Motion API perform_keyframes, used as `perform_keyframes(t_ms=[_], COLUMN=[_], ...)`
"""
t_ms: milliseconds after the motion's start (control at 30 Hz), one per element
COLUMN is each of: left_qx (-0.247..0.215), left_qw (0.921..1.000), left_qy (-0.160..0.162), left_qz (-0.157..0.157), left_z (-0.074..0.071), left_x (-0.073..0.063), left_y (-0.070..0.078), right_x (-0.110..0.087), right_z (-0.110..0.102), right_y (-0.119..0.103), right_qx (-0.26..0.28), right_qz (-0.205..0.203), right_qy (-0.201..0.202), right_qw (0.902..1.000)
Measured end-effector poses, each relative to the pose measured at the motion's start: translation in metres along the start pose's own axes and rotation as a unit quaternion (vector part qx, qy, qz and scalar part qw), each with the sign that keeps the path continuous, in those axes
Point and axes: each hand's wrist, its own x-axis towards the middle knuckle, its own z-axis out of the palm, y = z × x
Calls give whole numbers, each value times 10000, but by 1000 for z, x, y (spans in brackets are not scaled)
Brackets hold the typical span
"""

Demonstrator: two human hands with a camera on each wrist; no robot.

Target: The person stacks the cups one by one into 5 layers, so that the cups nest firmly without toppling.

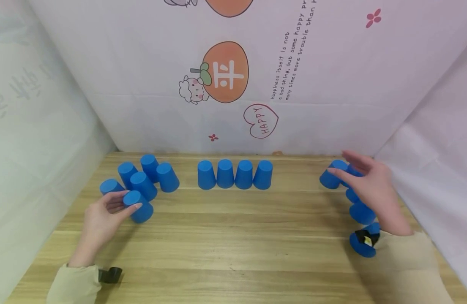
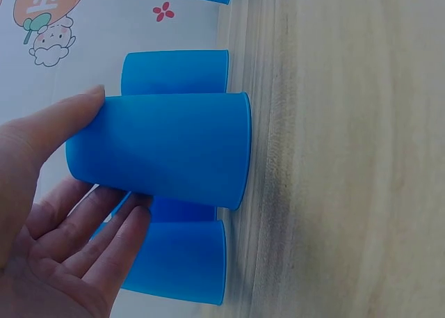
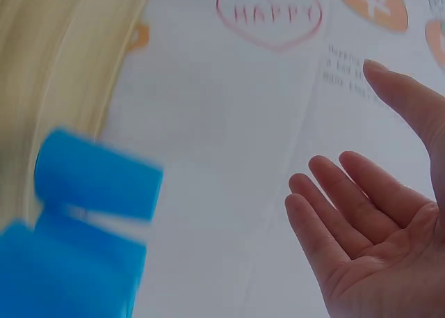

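My left hand holds the nearest upside-down blue cup of the left cluster, thumb on one side and fingers on the other. In the left wrist view the thumb lies near the narrow end of that cup, with other blue cups behind it. My right hand is raised over the right group, fingers extended and thumb apart, with nothing between them. Beneath and beside it stand blue cups, partly hidden by the hand and sleeve. The right wrist view shows the open palm away from blurred cups.
Several upside-down blue cups form a row at the back middle of the wooden table. More cups stand behind the left hand. A printed white cloth rises along the back edge, with white sheets at both sides.
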Motion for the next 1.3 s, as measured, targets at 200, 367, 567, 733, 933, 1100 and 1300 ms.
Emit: perform_keyframes(t_ms=[200,367,567,733,933,1100,1300], left_qx=[-28,-20,11,-9,34,87,51], left_qw=[10000,10000,10000,10000,10000,9999,9999], left_qy=[-15,33,57,29,-23,-28,-48], left_qz=[11,-22,-2,24,29,70,100], left_z=[1,0,-1,-1,-1,-1,0], left_x=[0,0,-1,0,1,1,3], left_y=[1,0,-2,-3,-3,-4,-4], right_x=[-20,-38,-62,-83,-98,-102,-96], right_z=[-29,-41,-45,-48,-44,-37,-34], right_y=[23,43,62,75,93,110,118], right_qx=[-154,-400,-526,-402,-407,-483,-844], right_qz=[392,609,786,761,821,719,875], right_qy=[260,205,46,-355,-919,-1137,-1619], right_qw=[9988,9971,9955,9957,9915,9897,9793])
